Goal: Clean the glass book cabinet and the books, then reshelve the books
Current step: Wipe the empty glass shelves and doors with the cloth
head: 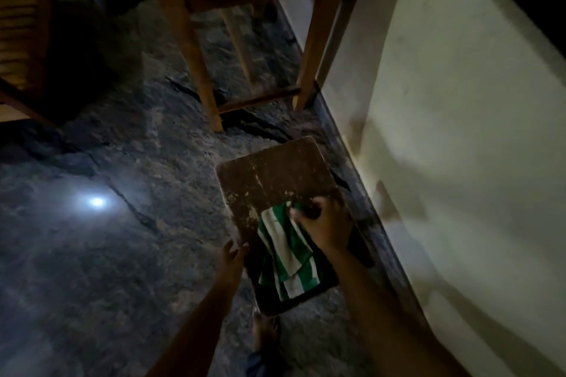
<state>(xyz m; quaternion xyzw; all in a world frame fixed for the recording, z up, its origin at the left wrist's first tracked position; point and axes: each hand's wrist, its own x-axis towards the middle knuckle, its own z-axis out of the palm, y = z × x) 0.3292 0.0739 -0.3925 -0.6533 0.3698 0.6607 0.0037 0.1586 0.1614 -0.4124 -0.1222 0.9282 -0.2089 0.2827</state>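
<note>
Book (269,174), brown, its worn cover flecked with pale patches, is held flat and low above a dark stone floor (122,162), just beside a pale wall (459,101), as a person wipes it in dim light. The right hand (324,223) bunches a green-and-white striped cloth (284,248) in closed fingers and presses it to the middle of the cover, the loose end trailing over the near half of the book. The left hand (232,257) steadies the book at its left edge, fingers curled at the rim, though the gloom hides how far they reach underneath. The far half of the cover lies bare and looks dusty, so the wipe appears at most half done. Doing it well likely means long, light strokes in one direction toward an edge, carrying dust off the book and not across it, with the left grip firm enough that the cover does not tip. The flaking surface suggests hard rubbing could lift more of it. The edges and back would need the same pass. Wooden table legs (196,64) stand beyond, a bare foot (265,330) shows below the book, and a glint (96,201) of reflected light marks the floor at left.
</note>
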